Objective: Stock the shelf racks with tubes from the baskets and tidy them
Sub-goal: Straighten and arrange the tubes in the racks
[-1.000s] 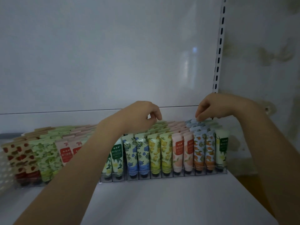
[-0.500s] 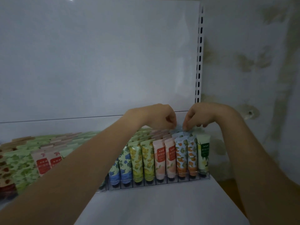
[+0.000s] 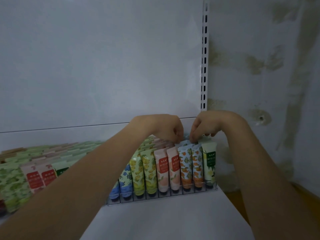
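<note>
- left hand (image 3: 162, 128): bare, back of hand showing
- right hand (image 3: 210, 123): bare, knuckles and thumb showing
- left forearm (image 3: 86, 179), right forearm (image 3: 259, 170): bare skin to frame edge, slim; dim light hides fine detail

Shelf front (image 3: 164, 220) open, tubes (image 3: 149, 170) packed tight

Both arms reach forward, left hand (image 3: 164, 129) and right hand (image 3: 207, 125) nearly touching, fingers curled downward.
</note>
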